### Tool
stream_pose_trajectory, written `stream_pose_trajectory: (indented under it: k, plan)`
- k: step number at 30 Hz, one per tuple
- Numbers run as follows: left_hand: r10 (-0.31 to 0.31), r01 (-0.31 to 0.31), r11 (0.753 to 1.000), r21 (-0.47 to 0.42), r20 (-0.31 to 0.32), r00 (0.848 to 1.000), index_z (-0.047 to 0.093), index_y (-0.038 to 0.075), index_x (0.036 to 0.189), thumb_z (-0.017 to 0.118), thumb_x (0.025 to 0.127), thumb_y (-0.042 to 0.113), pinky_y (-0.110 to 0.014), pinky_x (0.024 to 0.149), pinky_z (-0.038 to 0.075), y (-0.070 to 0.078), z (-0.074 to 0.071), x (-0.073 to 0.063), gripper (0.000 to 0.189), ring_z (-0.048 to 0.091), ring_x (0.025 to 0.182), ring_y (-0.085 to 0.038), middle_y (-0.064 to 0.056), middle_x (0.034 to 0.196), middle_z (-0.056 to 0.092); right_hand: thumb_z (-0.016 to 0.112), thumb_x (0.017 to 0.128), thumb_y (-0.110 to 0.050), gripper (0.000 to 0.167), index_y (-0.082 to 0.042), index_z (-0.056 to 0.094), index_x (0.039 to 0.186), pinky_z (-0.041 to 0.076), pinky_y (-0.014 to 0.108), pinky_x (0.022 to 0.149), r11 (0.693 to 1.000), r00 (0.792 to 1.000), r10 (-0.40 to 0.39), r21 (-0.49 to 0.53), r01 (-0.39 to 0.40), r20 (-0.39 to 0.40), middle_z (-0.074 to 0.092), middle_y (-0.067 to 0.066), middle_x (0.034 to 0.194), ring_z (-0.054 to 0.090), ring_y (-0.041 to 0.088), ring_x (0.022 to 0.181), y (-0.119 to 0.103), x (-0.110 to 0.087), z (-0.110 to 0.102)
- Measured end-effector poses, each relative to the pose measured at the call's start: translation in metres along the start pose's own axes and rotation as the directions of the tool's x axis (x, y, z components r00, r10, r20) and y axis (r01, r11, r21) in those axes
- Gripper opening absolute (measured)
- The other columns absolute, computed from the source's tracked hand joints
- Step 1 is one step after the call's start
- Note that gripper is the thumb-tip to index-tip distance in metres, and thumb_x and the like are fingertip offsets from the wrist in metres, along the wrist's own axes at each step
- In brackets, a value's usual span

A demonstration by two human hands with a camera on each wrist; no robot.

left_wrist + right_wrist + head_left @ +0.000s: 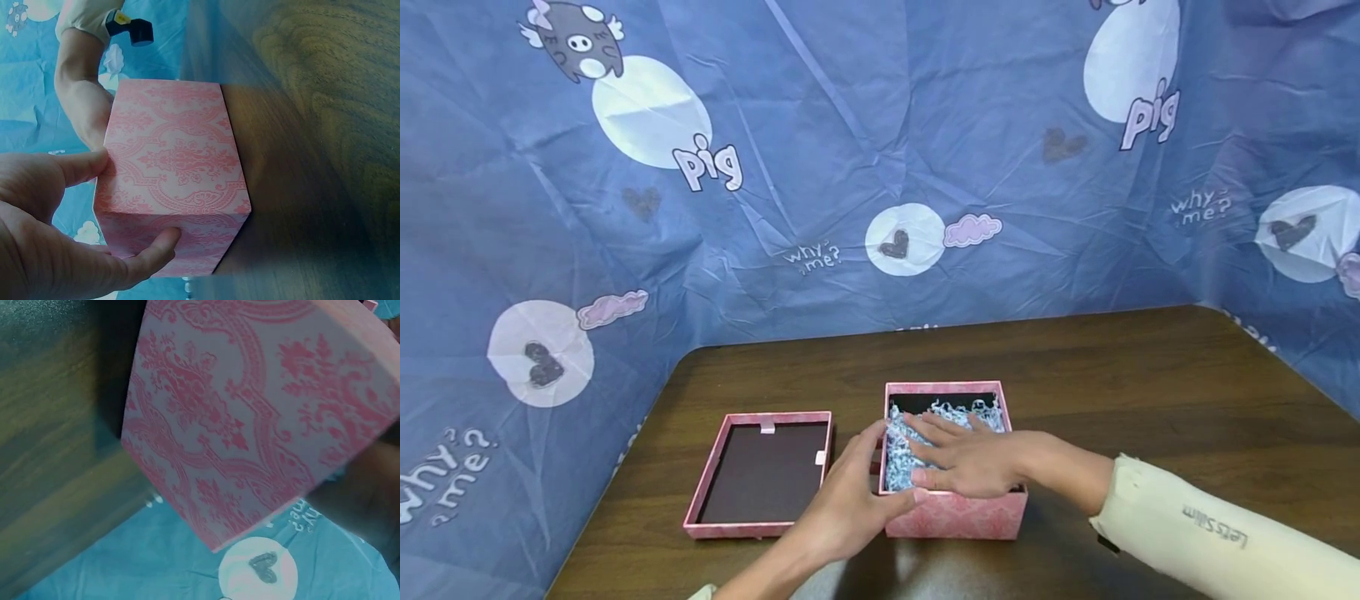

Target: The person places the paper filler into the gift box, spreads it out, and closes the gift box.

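Left hand (853,500) brackets the near-left corner of the pink box (955,518): thumb at near wall, fingers along left wall, spread wide, not clenched. Right hand (966,458) palm-down on the blue shredded paper (898,477) inside, fingers splayed, nothing gripped. Box upright on the desk (1112,392), straight ahead, long axis apparently fore-aft; lid (737,530) inside-up to its left.

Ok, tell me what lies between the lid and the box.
The head view shows the left hand partly between the lid and the box; beyond the hand, that gap is bare table.
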State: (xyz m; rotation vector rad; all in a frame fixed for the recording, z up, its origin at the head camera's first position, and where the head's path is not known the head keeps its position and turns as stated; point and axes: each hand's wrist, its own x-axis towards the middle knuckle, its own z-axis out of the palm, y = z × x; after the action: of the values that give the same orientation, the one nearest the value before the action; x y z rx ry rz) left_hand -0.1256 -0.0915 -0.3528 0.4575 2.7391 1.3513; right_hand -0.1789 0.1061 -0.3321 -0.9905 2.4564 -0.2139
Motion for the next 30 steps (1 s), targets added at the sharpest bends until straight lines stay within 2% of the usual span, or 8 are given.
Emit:
stream_pose_trajectory:
  k: [3, 13, 19, 25, 28, 30]
  plan:
    - [0.004, -0.004, 1.0, 0.012, -0.008, 1.0, 0.034, 0.001, 0.145, 0.079, 0.08, 0.026, -0.048, 0.094, 0.046, 0.0, 0.001, 0.0, 0.083, 0.051, 0.116, -0.031, -0.02, 0.137, 0.045, 0.02, 0.102, -0.055, 0.065, -0.015, 0.028, 0.152, 0.006, 0.065, 0.111, 1.0, 1.0, 0.007, 0.014, -0.007, 0.025, -0.001, -0.003, 0.162, -0.001, 0.022, 0.147, 0.001, 0.006, 0.001]
    - [0.001, -0.001, 1.0, 0.001, -0.012, 1.0, 0.034, 0.002, 0.145, 0.079, 0.08, 0.031, -0.048, 0.094, 0.045, 0.002, 0.001, -0.001, 0.085, 0.052, 0.114, -0.03, -0.02, 0.136, 0.046, 0.023, 0.102, -0.054, 0.06, -0.02, 0.036, 0.149, 0.008, 0.062, 0.112, 0.999, 0.995, 0.049, -0.02, -0.048, 0.083, 0.008, -0.004, 0.162, 0.006, 0.02, 0.147, 0.007, 0.023, 0.009]
    - [-0.011, 0.011, 1.0, -0.006, -0.008, 1.0, 0.033, 0.002, 0.146, 0.079, 0.08, 0.029, -0.046, 0.092, 0.048, 0.001, 0.001, -0.001, 0.085, 0.053, 0.113, -0.03, -0.02, 0.136, 0.046, 0.025, 0.101, -0.054, 0.06, -0.02, 0.035, 0.15, 0.008, 0.062, 0.112, 0.998, 0.995, 0.058, 0.013, -0.059, 0.079, 0.011, -0.004, 0.161, 0.007, 0.021, 0.147, 0.006, 0.022, 0.005]
    - [-0.009, 0.009, 1.0, -0.007, -0.002, 1.0, 0.033, 0.002, 0.146, 0.08, 0.079, 0.027, -0.048, 0.094, 0.046, 0.002, 0.001, -0.001, 0.085, 0.051, 0.116, -0.032, -0.02, 0.137, 0.045, 0.028, 0.102, -0.052, 0.059, -0.019, 0.033, 0.151, 0.013, 0.055, 0.115, 0.999, 1.0, 0.007, 0.041, -0.008, 0.02, 0.017, 0.003, 0.16, 0.011, 0.026, 0.147, 0.004, 0.004, -0.009]
    - [-0.021, 0.021, 1.0, -0.003, -0.001, 1.0, 0.033, 0.004, 0.146, 0.08, 0.079, 0.028, -0.051, 0.095, 0.045, 0.002, 0.001, -0.001, 0.085, 0.049, 0.119, -0.033, -0.02, 0.139, 0.044, 0.031, 0.102, -0.051, 0.058, -0.02, 0.033, 0.151, 0.014, 0.052, 0.115, 0.996, 0.999, -0.008, 0.094, 0.012, -0.045, 0.019, 0.006, 0.159, 0.012, 0.029, 0.146, 0.003, -0.007, -0.017]
    - [-0.023, 0.023, 1.0, -0.001, -0.005, 1.0, 0.034, 0.004, 0.146, 0.08, 0.079, 0.029, -0.051, 0.096, 0.044, 0.002, 0.0, 0.0, 0.086, 0.048, 0.12, -0.033, -0.019, 0.139, 0.044, 0.034, 0.102, -0.049, 0.058, -0.019, 0.033, 0.151, 0.015, 0.055, 0.114, 0.992, 0.994, -0.021, 0.123, 0.034, -0.109, 0.019, 0.01, 0.159, 0.012, 0.032, 0.146, 0.004, -0.014, -0.022]
